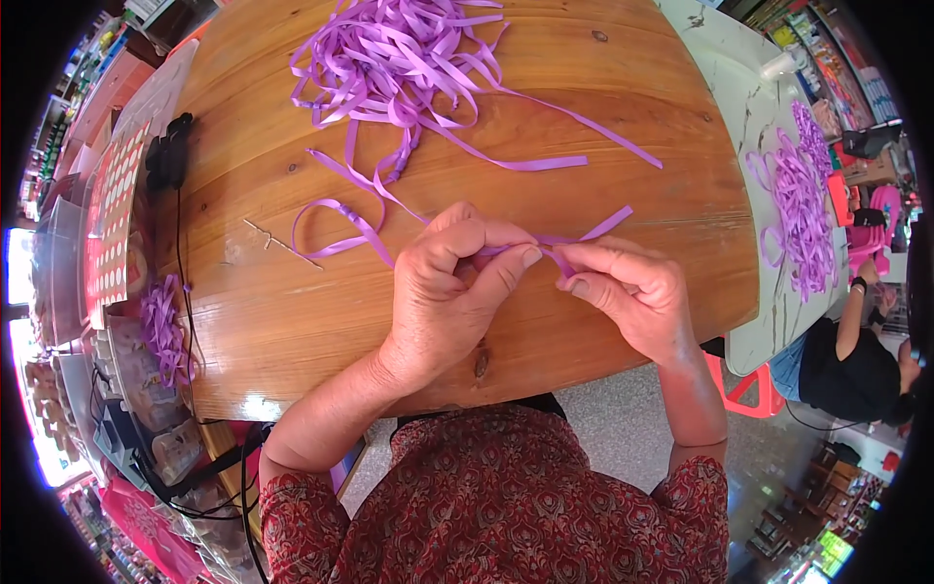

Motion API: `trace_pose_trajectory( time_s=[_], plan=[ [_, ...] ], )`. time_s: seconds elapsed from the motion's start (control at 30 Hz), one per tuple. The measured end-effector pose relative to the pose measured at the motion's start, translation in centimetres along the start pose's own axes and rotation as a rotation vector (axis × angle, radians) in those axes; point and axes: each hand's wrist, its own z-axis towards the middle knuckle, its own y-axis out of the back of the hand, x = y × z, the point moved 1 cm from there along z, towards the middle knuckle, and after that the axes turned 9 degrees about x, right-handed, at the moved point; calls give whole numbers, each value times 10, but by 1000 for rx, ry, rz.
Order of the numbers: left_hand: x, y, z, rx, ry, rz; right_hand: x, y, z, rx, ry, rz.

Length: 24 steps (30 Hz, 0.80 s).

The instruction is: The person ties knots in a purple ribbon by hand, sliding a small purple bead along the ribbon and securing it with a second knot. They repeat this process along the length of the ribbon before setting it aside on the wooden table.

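two hands, left hand (449, 287) and right hand (628, 287), curled, pinching purple ribbon (559, 240)

place: prob. shop/market stall | stocked shelves (827, 68) at rim | ribbon piles (399, 58) on wooden table (603, 146)

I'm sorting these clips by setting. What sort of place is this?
Probably a small shop or market stall used for handwork. Both hands, the left hand and right hand, pinch a purple ribbon over a wooden table, with a loose ribbon pile and packed goods shelves alongside.
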Motion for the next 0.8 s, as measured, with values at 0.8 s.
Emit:
trace_pose_trajectory(
  time_s=[0.8],
  plan=[
    [10,-8,-1,-46,15,-274,-3,-18,20,-66,235,293]
  ],
)
